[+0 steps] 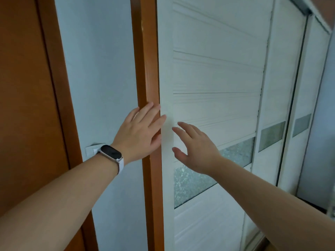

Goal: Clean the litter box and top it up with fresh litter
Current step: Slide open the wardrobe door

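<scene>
White ribbed sliding door (pixel 217 78), left hand (pixel 139 131), right hand (pixel 197 149) at edge

bare left arm (pixel 63 196): reaching forward and up from the lower left | bare left hand (pixel 139 131): holding its fingers straight and slightly spread, palm facing away | bare right arm (pixel 272 196): stretching in from the lower right | bare right hand (pixel 196 151): spreading relaxed fingers, thumb pointing left, palm facing away

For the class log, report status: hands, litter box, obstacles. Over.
Left hand open, fingers flat at white sliding door edge. Right hand open, near its panel. Litter box not in view. Door against orange frame, in the way.
</scene>
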The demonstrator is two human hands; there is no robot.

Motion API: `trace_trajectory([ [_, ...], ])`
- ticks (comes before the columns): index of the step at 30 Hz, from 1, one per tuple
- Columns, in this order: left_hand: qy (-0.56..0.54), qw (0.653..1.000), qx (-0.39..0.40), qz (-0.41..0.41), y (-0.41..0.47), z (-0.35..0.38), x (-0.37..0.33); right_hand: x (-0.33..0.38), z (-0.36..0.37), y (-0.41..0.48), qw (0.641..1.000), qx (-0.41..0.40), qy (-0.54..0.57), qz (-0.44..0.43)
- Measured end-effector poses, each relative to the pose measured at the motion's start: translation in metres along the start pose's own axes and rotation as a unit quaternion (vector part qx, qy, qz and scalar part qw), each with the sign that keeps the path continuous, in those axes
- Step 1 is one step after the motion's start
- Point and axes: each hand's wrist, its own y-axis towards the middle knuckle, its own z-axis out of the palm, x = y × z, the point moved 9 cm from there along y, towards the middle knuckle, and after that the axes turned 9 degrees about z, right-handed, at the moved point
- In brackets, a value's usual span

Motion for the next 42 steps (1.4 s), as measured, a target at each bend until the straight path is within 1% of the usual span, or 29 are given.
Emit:
trace_trajectory([
  [3, 0.016, 0.999, -0.037, 0.023, 0.005, 0.005, 0.010, 0.004, 0.009, 0.013, 0.998, -0.050, 0.024, 0.011],
  [5, 0.019, 0.998, -0.047, 0.039, 0.005, 0.012, 0.014, 0.008, 0.019, 0.018, 0.996, -0.078, 0.033, 0.004],
  [8, 0.020, 0.996, -0.062, 0.058, 0.003, 0.021, 0.017, 0.012, 0.036, 0.026, 0.993, -0.112, 0.037, -0.020],
  [12, 0.021, 0.993, -0.092, 0.076, 0.003, 0.027, 0.021, 0.012, 0.052, 0.034, 0.979, -0.177, 0.075, -0.068],
  [15, 0.013, 0.990, -0.116, 0.084, 0.003, 0.031, 0.022, 0.009, 0.062, 0.037, 0.973, -0.203, 0.070, -0.090],
  [21, -0.013, 0.981, -0.168, 0.098, 0.004, 0.033, 0.022, 0.000, 0.070, 0.043, 0.961, -0.249, 0.069, -0.104],
  [27, -0.024, 0.972, -0.204, 0.117, 0.006, 0.036, 0.021, -0.001, 0.072, 0.045, 0.955, -0.266, 0.097, -0.088],
  [34, -0.028, 0.968, -0.215, 0.123, 0.006, 0.039, 0.022, -0.006, 0.070, 0.048, 0.949, -0.292, 0.085, -0.088],
  [37, -0.030, 0.970, -0.208, 0.121, 0.006, 0.037, 0.019, -0.013, 0.070, 0.049, 0.948, -0.295, 0.083, -0.080],
  [42, -0.008, 0.979, -0.164, 0.123, 0.008, 0.027, 0.013, -0.029, 0.069, 0.048, 0.952, -0.291, 0.066, -0.063],
])
